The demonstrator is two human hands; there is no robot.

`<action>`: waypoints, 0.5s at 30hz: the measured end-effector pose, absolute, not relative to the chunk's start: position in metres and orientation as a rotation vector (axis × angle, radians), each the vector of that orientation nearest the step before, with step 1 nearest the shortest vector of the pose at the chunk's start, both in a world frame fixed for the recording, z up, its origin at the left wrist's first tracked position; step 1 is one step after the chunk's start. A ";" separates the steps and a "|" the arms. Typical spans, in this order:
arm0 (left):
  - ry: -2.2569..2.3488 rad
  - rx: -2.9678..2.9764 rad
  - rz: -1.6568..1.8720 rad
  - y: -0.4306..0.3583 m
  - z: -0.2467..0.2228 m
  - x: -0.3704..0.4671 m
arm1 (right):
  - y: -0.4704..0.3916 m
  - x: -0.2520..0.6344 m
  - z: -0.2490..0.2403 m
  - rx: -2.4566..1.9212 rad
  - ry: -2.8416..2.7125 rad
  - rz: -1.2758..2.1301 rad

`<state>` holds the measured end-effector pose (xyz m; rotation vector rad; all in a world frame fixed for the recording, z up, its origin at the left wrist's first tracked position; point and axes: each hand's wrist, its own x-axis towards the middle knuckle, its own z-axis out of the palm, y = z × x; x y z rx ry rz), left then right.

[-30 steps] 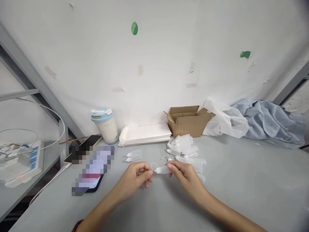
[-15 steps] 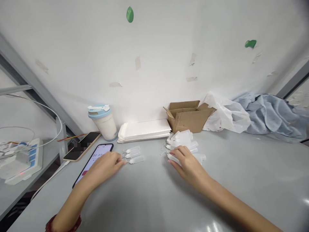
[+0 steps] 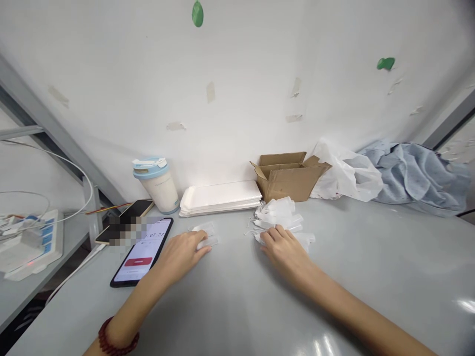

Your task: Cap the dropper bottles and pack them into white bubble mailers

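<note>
Piled bottles point(image 3: 279, 208), long axes crosswise, seemingly left-pointing

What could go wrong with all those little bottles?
The right hand is at the heaped bottles, so some might slide or scatter. The left hand is at the smaller group and could push those apart. The left forearm looks close to the phone with the lit screen and might bump it.

On the table point(image 3: 230, 301), piled bottles point(image 3: 279, 209) lie before a box point(image 3: 291, 185), which stands right of stacked packets point(image 3: 222, 195) and a cup point(image 3: 162, 192).
</note>
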<state>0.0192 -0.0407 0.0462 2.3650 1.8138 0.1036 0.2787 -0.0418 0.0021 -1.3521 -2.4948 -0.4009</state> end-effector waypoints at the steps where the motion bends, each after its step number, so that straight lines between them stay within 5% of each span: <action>1: 1.832 2.355 0.101 -0.040 0.047 0.018 | -0.042 0.278 0.002 -1.354 -2.496 -0.404; 6: 1.974 2.343 0.173 -0.039 0.053 0.012 | -0.043 0.277 0.003 -1.326 -2.481 -0.365; 11: 2.260 2.313 0.637 -0.043 0.061 0.011 | -0.048 0.275 0.008 -1.271 -2.425 -0.274; 15: 1.931 2.200 0.788 -0.046 0.062 0.018 | -0.053 0.272 0.013 -1.111 -2.345 -0.068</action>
